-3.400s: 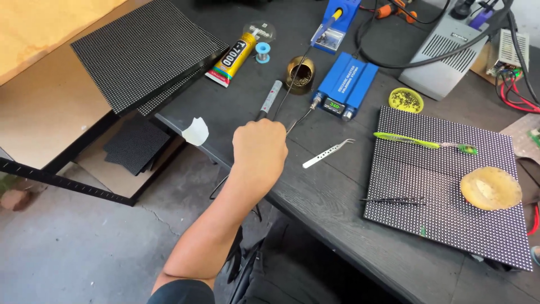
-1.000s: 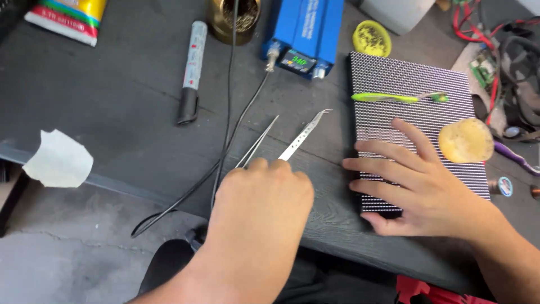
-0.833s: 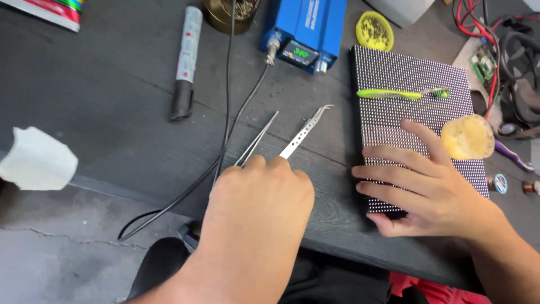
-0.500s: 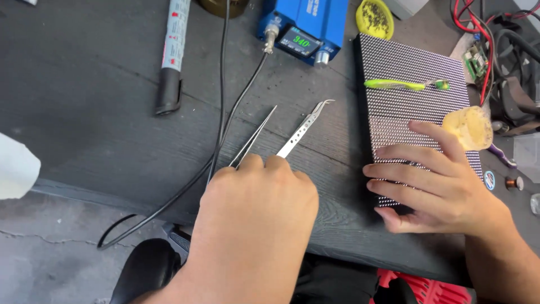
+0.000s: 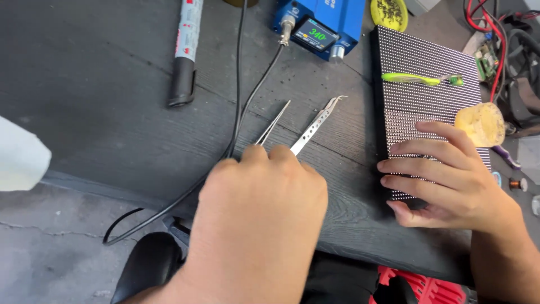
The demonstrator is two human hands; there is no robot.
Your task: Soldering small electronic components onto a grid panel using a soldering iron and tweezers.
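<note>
A left hand (image 5: pixel 261 211) closes over two tweezers (image 5: pixel 315 124) on a dark workbench (image 5: pixel 101 112), while the right hand (image 5: pixel 444 180) lies flat, fingers spread, on a dotted panel (image 5: pixel 419 73) nearby.

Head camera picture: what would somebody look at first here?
Probably the big left hand in the middle, fingers at two thin metal tweezers on the dark table. To its right, the right hand lies flat on a dotted black panel, which also carries a green brush. Up top glows a blue box's small screen.
</note>
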